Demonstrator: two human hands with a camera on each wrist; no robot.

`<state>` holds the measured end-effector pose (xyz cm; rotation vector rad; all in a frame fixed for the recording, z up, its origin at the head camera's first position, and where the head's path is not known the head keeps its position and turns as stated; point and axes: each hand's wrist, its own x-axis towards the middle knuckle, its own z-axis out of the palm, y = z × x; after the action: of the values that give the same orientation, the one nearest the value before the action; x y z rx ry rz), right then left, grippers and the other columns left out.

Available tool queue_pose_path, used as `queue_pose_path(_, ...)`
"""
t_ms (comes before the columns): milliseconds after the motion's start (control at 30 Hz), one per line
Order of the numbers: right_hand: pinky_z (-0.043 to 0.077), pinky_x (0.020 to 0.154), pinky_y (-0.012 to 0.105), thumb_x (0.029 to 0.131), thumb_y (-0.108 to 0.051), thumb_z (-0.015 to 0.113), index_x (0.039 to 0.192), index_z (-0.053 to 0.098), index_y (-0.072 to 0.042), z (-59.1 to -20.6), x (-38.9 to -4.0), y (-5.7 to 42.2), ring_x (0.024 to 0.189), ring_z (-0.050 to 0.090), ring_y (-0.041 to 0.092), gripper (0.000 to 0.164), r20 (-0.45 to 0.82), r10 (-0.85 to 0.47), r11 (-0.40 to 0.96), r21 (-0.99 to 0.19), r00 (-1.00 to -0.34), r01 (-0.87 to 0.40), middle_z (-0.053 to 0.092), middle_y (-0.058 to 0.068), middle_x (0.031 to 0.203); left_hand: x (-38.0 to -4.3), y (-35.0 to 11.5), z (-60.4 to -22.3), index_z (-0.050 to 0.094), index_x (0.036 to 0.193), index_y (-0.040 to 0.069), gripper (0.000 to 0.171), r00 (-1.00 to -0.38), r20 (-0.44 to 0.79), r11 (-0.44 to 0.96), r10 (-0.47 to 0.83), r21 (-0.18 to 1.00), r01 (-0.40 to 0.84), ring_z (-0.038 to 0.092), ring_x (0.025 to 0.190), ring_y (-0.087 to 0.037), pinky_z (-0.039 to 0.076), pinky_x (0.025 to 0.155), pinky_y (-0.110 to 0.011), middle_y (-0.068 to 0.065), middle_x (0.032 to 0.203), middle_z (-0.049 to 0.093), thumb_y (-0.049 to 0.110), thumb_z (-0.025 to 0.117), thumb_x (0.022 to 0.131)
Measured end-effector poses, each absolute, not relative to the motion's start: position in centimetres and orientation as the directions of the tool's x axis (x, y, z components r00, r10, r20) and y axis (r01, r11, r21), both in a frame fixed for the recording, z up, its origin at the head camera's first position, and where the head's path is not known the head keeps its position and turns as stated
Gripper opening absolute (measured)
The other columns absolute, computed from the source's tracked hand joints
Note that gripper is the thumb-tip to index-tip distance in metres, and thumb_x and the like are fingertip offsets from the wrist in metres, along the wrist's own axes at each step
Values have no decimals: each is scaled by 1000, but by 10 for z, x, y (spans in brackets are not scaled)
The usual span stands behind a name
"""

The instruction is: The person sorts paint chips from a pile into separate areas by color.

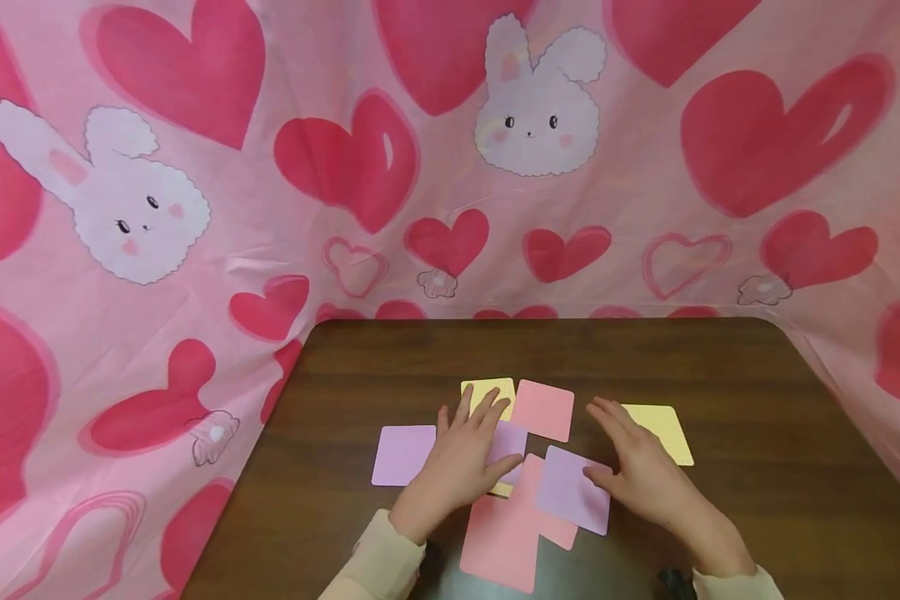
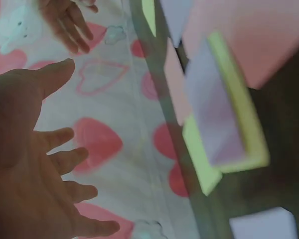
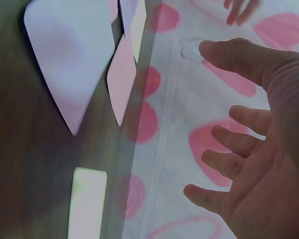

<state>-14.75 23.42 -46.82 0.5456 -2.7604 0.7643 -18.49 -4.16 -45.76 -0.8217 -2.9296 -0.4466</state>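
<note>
My left hand (image 1: 457, 458) hovers with fingers spread over a purple card (image 1: 512, 440) that lies on a yellow one, partly hiding them. My right hand (image 1: 643, 471) is held between a purple card (image 1: 570, 493) and a yellow card (image 1: 663, 432), its thumb over the purple card's edge. Both wrist views show bare palms with extended fingers, nothing held. Two pink cards (image 1: 498, 542) overlap under the right-hand purple card. Behind my hands lie a yellow card (image 1: 491, 390) and a pink card (image 1: 546, 410); another purple card (image 1: 403, 454) is to the left.
The cards are scattered over a dark wooden table (image 1: 780, 467) with rounded far corners. A pink cloth (image 1: 270, 208) with hearts and rabbit faces hangs behind and at both sides. A small dark object (image 1: 677, 583) shows beside the right sleeve.
</note>
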Motion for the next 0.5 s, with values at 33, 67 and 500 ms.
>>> queue_pose_path(33, 40, 99, 69, 73, -17, 89, 144, 47, 3, -470, -145, 232, 134, 44, 50, 85, 312, -297, 793, -446, -902, -415, 45, 24, 149, -182, -48, -461, 40, 154, 19, 78, -862, 138, 819, 488, 269, 507, 18, 153, -40, 26, 107, -75, -3, 163, 34, 55, 68, 91)
queue_pose_path(67, 41, 98, 68, 73, -17, 89, 144, 48, 3, -473, -143, 230, 134, 45, 50, 84, 316, -302, 789, -446, -899, -422, 46, 23, 149, -180, -54, -465, 41, 153, 19, 78, -867, 136, 820, 480, 281, 498, 19, 152, -40, 26, 106, -76, -3, 163, 34, 54, 70, 90)
queue_pose_path(500, 42, 98, 67, 69, -28, 93, 141, 55, -2, -501, -125, 211, 136, 46, 48, 86, 308, -358, 781, -419, -882, -463, 53, 17, 146, -152, -101, -504, 50, 146, 20, 80, -868, 25, 802, 495, 372, 468, 23, 148, -48, 21, 99, -84, -3, 160, 40, 47, 83, 78)
